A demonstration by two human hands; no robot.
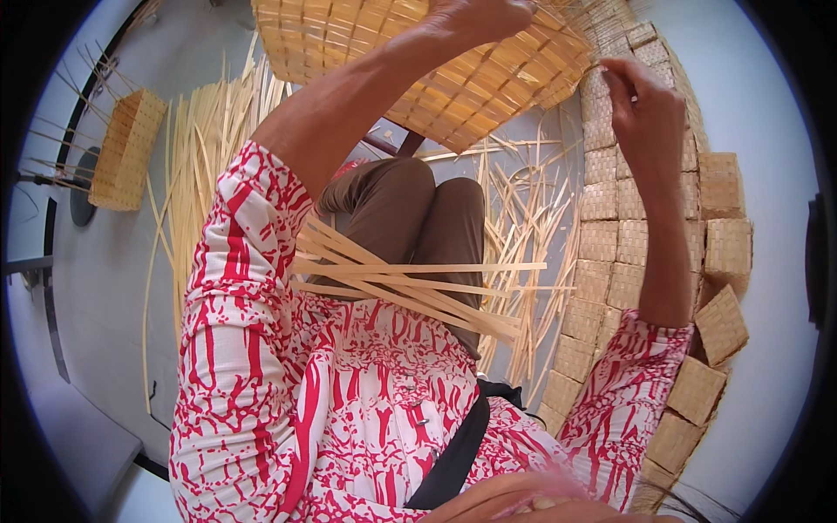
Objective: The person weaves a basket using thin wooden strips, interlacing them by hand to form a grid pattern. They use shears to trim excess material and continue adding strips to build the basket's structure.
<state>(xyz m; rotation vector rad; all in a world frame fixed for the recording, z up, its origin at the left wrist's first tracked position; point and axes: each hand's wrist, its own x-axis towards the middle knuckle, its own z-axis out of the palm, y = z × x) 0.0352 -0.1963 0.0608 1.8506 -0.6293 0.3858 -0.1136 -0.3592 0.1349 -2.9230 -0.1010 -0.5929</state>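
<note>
A large yellow woven bamboo piece (pixel 436 96), resembling a shallow basket, fills the top middle. My left hand (pixel 479 16) is at the top edge over it, with fingers curled and partly out of view; what they grip is hidden. My right hand (pixel 645 105) is raised at the piece's right corner, with thumb and index finger drawn together; what lies between them is too small to make out. Several loose pale flat strips (pixel 401 270) lie crossed over my lap below the piece.
Long split strips (pixel 209 139) are heaped on the grey floor (pixel 105 288) at the left, more (pixel 523 227) right of my knees. A small basket (pixel 128 148) with upright unwoven strips sits at the far left. Rows of square woven boxes (pixel 724 253) are piled along the right.
</note>
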